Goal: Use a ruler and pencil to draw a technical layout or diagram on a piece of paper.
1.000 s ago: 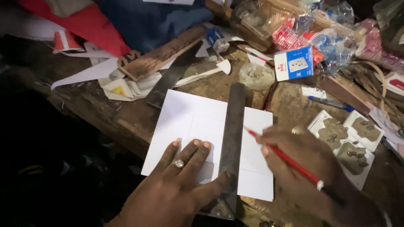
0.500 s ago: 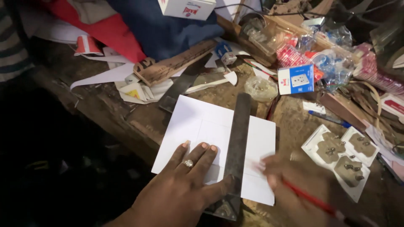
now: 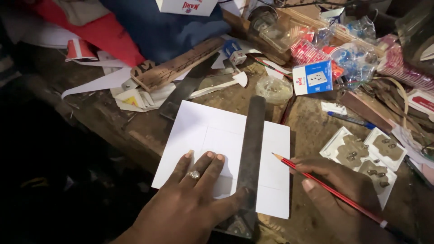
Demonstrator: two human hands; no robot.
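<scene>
While my left hand [image 3: 190,199] presses flat on the thin, floppy white sheet [image 3: 212,135], thumb pinning the stiff dark ruler [image 3: 251,149], my right hand [image 3: 343,190] pinches a light red pencil [image 3: 325,187].

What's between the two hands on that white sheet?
In the head view, a dark ruler lies on the sheet between the left hand and the right hand, which holds a red pencil.

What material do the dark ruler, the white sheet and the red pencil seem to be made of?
Ruler: probably metal with a dull, dark, worn finish; it looks thin, flat and straight-edged.
White sheet: paper or thin card, matte, lying flat with faint drawn lines.
Red pencil: likely wood under glossy red paint; the sharpened tip shows pale wood.
</scene>
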